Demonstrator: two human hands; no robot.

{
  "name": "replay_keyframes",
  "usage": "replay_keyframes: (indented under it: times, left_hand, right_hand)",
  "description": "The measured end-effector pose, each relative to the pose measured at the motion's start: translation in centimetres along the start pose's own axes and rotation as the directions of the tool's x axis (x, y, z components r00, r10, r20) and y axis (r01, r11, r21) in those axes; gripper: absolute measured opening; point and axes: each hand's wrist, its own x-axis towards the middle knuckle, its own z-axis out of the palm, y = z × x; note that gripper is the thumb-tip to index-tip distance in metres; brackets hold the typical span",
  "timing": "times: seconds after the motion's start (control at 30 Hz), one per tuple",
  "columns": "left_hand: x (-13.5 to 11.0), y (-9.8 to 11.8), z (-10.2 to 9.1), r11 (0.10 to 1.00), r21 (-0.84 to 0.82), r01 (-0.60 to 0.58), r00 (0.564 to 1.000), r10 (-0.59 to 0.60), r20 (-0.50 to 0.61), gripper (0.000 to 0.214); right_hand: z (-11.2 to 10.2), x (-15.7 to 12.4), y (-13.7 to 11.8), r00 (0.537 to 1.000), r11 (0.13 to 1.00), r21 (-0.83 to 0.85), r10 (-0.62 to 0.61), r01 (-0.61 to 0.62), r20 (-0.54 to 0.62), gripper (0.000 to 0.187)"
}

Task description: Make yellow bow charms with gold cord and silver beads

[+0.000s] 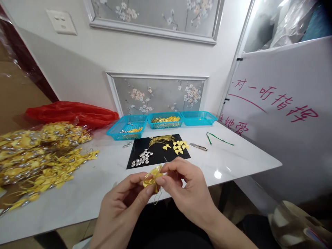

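Observation:
Between my two hands, just above the table's front edge, is a yellow ribbon bow point(155, 172) with a thin gold cord trailing below it. My left hand point(127, 197) pinches it from the left with thumb and fingertips. From the right, my right hand point(185, 186) closes thumb and index finger on the bow's other side; a thin pointed tip, perhaps a needle, shows above those fingers. Beyond the hands lies a black mat point(158, 159) bearing silver beads point(142, 158), gold cords point(162, 139) and small yellow bows point(179, 146).
Three blue baskets point(127, 135) line the wall, some holding yellow pieces. Thread snips point(198, 147) and a green tie point(220, 140) lie right of the mat. Bundled yellow-and-silver strands point(44, 152) cover the left side, with a red bag point(70, 112) behind. A whiteboard point(285, 138) stands at right.

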Motion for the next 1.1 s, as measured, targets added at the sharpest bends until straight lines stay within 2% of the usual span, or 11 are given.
replay_keyframes:
  times: [0.07, 0.13, 0.23, 0.33, 0.53, 0.67, 0.77, 0.87, 0.93, 1.0, 1.1]
  left_hand:
    - [0.0, -0.2, 0.0, 1.0, 0.019, -0.015, 1.0, 0.015, -0.009, 0.013]
    - [0.0, -0.4, -0.1, 1.0, 0.02, -0.018, 1.0, 0.018, -0.013, 0.012]
    - [0.0, -0.5, -0.2, 1.0, 0.002, 0.003, 1.0, -0.003, -0.003, 0.014]
    - [-0.1, -0.4, -0.2, 0.998, -0.02, 0.053, 0.999, -0.053, 0.003, 0.017]
    - [0.0, 0.0, -0.2, 0.997, 0.068, 0.043, 0.999, -0.043, -0.002, 0.016]
    - [-0.3, 0.3, -0.4, 0.987, 0.162, -0.014, 0.999, 0.02, -0.034, 0.013]
    - [-0.7, 0.5, -0.3, 0.969, 0.235, -0.078, 0.993, 0.098, -0.073, 0.012]
    - [-1.1, 0.6, 0.3, 0.947, 0.271, -0.174, 0.961, 0.223, -0.164, 0.014]
    - [-1.3, 0.7, 0.5, 0.918, 0.302, -0.255, 0.934, 0.315, -0.168, 0.019]
    - [-1.4, 0.7, 0.4, 0.88, 0.344, -0.329, 0.912, 0.39, -0.126, 0.025]
    - [-1.6, 0.5, 0.1, 0.858, 0.365, -0.361, 0.904, 0.419, -0.091, 0.03]
  right_hand:
    - [0.4, 0.2, 0.0, 0.999, 0.998, 0.053, 0.042, -0.042, 0.0, 0.007]
    - [0.6, 0.4, 0.0, 0.99, 0.972, 0.19, 0.132, -0.14, 0.053, 0.01]
    - [0.7, 0.6, 0.2, 0.956, 0.851, 0.438, 0.241, -0.291, 0.168, 0.012]
    - [0.7, 0.6, 0.2, 0.938, 0.747, 0.567, 0.266, -0.347, 0.224, 0.014]
    - [0.5, 0.4, -0.1, 0.918, 0.738, 0.553, 0.251, -0.387, 0.308, 0.019]
    - [0.0, 0.2, -0.4, 0.899, 0.738, 0.535, 0.23, -0.411, 0.373, 0.022]
    - [-0.3, 0.0, -0.9, 0.936, 0.847, 0.436, 0.181, -0.304, 0.301, 0.016]
    - [-0.4, -0.5, -1.3, 0.985, 0.975, 0.208, 0.041, -0.076, 0.166, 0.006]
    - [-0.3, -0.9, -1.5, 0.989, 0.993, 0.112, -0.055, 0.04, 0.134, 0.009]
    - [-0.1, -1.3, -1.6, 0.985, 0.991, 0.082, -0.118, 0.108, 0.126, 0.011]
    - [0.3, -1.6, -1.6, 0.974, 0.98, 0.053, -0.198, 0.193, 0.108, 0.012]
